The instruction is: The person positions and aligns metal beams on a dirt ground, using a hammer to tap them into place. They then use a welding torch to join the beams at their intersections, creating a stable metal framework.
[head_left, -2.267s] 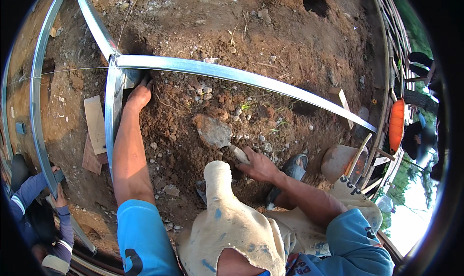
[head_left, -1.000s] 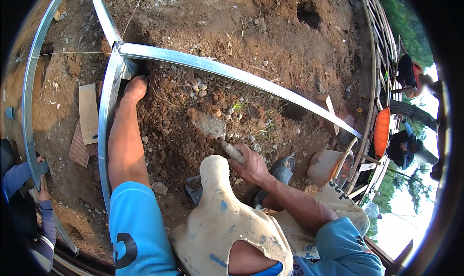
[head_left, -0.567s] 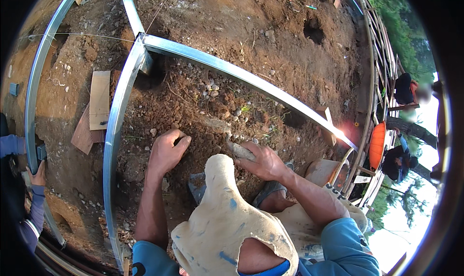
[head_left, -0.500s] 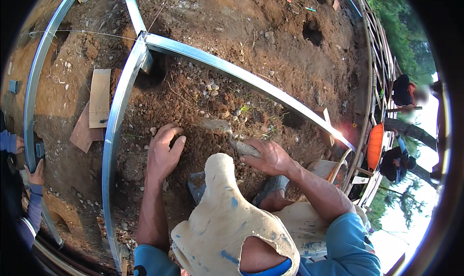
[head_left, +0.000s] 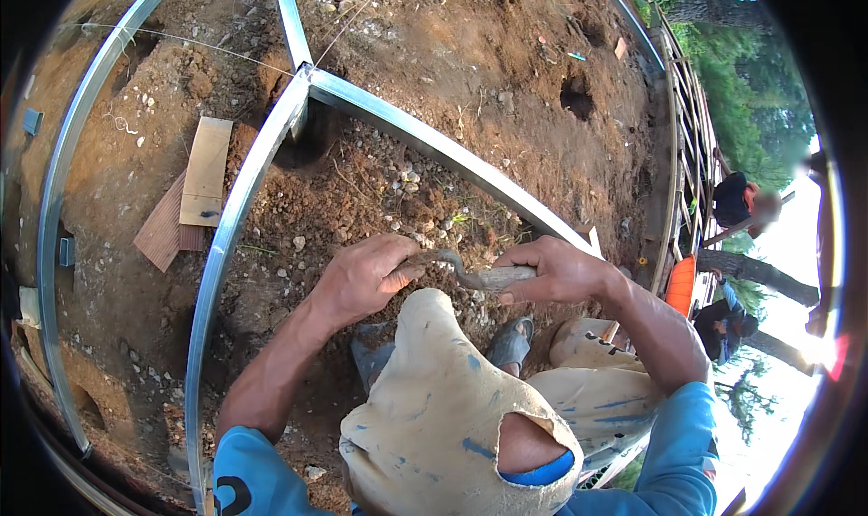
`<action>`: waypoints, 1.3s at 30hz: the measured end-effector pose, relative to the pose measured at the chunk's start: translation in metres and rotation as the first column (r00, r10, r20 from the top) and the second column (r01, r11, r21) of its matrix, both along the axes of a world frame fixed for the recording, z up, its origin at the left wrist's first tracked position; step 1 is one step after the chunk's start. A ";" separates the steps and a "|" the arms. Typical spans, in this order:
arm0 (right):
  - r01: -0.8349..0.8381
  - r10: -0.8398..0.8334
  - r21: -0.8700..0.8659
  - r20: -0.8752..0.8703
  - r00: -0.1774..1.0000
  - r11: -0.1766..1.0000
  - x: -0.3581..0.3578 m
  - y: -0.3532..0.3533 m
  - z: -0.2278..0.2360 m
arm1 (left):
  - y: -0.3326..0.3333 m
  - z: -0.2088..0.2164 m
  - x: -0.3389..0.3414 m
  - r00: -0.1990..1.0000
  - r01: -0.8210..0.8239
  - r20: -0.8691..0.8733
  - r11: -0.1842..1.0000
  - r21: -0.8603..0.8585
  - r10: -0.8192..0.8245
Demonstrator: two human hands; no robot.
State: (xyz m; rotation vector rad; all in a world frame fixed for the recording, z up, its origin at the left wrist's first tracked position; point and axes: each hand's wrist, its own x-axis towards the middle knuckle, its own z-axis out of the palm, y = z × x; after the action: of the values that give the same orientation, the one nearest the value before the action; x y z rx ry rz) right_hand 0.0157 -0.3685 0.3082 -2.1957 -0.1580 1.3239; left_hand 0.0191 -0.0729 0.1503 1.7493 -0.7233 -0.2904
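Outdoors on broken ground, a worker in a blue shirt and a paint-flecked beige cloth point(head_left: 434, 380) holds a trowel point(head_left: 497, 278) level between both hands, just above the soil. The right hand point(head_left: 561, 270) wraps its fingers around the handle; the left hand point(head_left: 366, 272) has its fingers closed on the blade end, which they largely hide. Dark footwear point(head_left: 513, 342) shows below.

Beyond the trowel lies loose, pebbly earth point(head_left: 398, 191), leading to a silvery metal rail point(head_left: 434, 145) that meets others at a corner joint point(head_left: 305, 70). The framing at that corner appears assembled, and thin string point(head_left: 194, 42) runs up to it. Under the joint, a dark hole point(head_left: 312, 141) is open, its bottom lost in shadow; the ground work there looks unfinished, though how much is left cannot be told. Two wooden boards point(head_left: 206, 168) overlap to the left.

Farther off, another hole point(head_left: 576, 98) sits unfilled. Past a timber fence point(head_left: 683, 136) are an orange object point(head_left: 681, 286), two other people and trees point(head_left: 741, 109).
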 end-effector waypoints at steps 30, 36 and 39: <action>0.026 0.101 -0.323 0.371 0.923 0.946 0.137 0.024 0.087 | 0.197 0.007 0.084 0.746 -0.660 0.152 0.691 0.293 0.648; 0.404 -0.324 -0.221 0.325 0.888 0.888 0.145 -0.056 0.005 | 0.178 -0.044 0.162 0.888 -0.459 0.337 0.641 0.615 0.313; 0.498 -0.436 -0.155 0.313 0.844 0.853 0.146 -0.076 -0.044 | 0.145 -0.076 0.211 0.933 -0.318 0.360 0.506 0.802 0.016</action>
State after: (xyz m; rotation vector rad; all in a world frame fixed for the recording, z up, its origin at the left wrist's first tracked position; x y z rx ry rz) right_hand 0.1615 -0.4448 0.2641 -2.3909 0.4377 0.7981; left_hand 0.2298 0.0719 0.0740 2.8741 -0.6516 -0.2511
